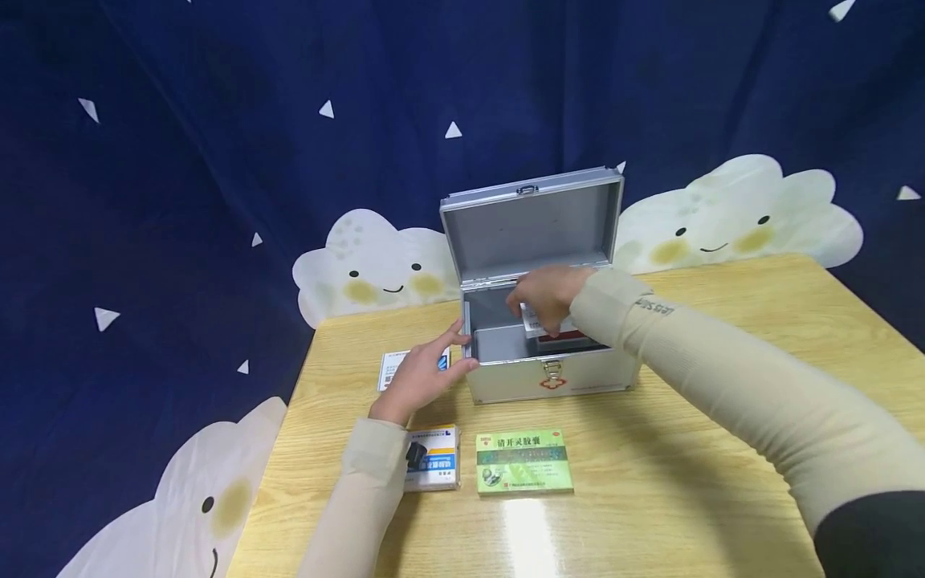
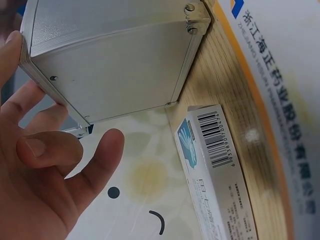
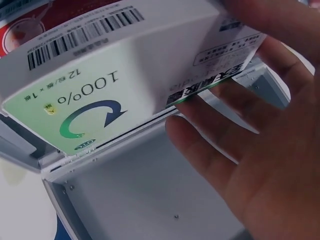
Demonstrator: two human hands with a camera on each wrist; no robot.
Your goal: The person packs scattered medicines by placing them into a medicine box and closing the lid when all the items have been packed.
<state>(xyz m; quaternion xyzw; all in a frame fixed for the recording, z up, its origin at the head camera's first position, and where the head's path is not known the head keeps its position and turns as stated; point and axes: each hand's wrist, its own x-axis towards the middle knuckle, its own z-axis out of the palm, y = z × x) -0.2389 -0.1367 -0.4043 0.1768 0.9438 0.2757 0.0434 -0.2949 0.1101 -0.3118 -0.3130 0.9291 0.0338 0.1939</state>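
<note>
My right hand (image 1: 551,295) pinches a white and green medicine box (image 3: 145,75) over the open metal first-aid case (image 1: 509,388). In the right wrist view the thumb lies on one side of this box and the fingers on the other. Below it in the case is a red box (image 1: 560,338), partly hidden by the hand. My left hand (image 1: 419,377) touches the case's left rim with fingers extended; in the left wrist view, some fingertips (image 2: 59,116) meet the rim and others are spread away from it.
A white and blue box (image 2: 212,150) lies left of the case, partly behind my left hand. Nearer the front are a white, blue and orange box (image 1: 442,475) and a green capsule box (image 1: 526,474). Behind the wooden table (image 1: 650,514) hangs a dark blue curtain (image 1: 376,88).
</note>
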